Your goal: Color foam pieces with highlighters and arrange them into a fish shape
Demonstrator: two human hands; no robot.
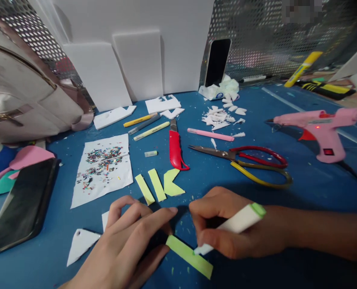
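The table (244, 273) is the blue base. At about 7 o'clock, the left hand (136, 237) lies low, palm down and fingers loosely fanned, its thumb side at the strip's upper end; whether it pinches or only presses cannot be told. The right hand (226, 228), its forearm coming in from 3 o'clock, curls in a closed writing grip around the marker (238, 220). The marker slants with its tip toward 8 o'clock, touching the strip; it looks light, stiff and smooth, best held low on the barrel, near the tip. The green strip (184, 251) lies flat near 6 o'clock, running from 10 to 4. It looks thin, very light and bendy, likely to skid or crease, so it seems best pressed flat at one end.
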